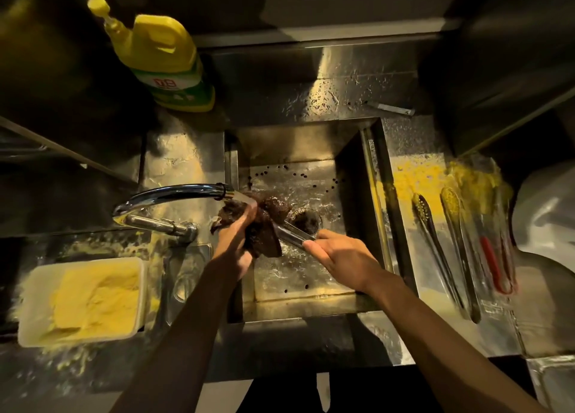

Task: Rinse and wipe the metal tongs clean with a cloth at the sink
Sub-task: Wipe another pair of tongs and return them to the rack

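Observation:
Over the steel sink (348, 138), my left hand (233, 241) grips a dark wet cloth (264, 226) bunched around the front end of metal tongs (294, 235). My right hand (339, 257) holds the tongs' handle end, to the right of the cloth. Water runs from the chrome faucet (174, 194) spout onto the cloth and spreads over the sink floor. The tongs' tips are hidden inside the cloth.
A yellow detergent bottle (161, 58) stands at the back left. A white tray of yellow powder (84, 300) sits at the left front. On the right counter lie several other tongs (435, 244), one with red handles (494, 266), amid spilled yellow powder. Dark specks dot the sink.

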Action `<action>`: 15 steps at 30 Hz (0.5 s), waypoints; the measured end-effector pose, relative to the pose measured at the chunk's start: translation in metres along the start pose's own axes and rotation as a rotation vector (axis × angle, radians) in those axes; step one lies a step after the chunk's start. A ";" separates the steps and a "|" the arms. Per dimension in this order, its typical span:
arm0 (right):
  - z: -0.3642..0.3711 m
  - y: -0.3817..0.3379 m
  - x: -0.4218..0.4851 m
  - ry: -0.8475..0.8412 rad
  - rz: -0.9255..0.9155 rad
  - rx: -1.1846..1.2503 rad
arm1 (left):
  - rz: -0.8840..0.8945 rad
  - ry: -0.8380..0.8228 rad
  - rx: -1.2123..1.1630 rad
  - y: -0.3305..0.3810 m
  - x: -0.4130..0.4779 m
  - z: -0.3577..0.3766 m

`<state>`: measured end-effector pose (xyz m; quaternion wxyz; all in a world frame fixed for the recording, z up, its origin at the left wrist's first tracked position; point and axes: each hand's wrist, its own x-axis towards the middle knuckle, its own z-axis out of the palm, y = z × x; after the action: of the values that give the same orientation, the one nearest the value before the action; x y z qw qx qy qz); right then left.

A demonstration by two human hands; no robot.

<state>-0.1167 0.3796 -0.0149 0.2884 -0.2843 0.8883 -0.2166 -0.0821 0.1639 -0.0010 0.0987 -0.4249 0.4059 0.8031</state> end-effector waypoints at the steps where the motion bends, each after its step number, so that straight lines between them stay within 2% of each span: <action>1: -0.005 0.001 0.001 -0.008 0.010 -0.001 | 0.018 0.041 -0.053 -0.002 0.001 0.001; 4: -0.016 0.003 0.004 -0.032 0.051 -0.020 | 0.007 0.082 -0.283 -0.004 0.003 0.008; 8: -0.011 0.012 0.002 0.065 0.079 -0.029 | -0.004 0.093 -0.507 0.000 0.007 0.005; 11: -0.009 0.012 -0.003 0.232 -0.031 -0.093 | 0.021 0.044 -0.518 -0.003 0.005 0.000; 13: -0.006 0.005 -0.001 0.223 -0.094 -0.155 | 0.032 0.006 -0.447 -0.004 0.000 0.001; 15: -0.002 -0.004 0.004 0.168 -0.141 -0.198 | 0.085 -0.067 -0.281 -0.008 -0.003 0.003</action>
<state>-0.1192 0.3747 -0.0127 0.1675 -0.3540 0.9041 -0.1708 -0.0779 0.1716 -0.0017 0.0178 -0.3901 0.3037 0.8691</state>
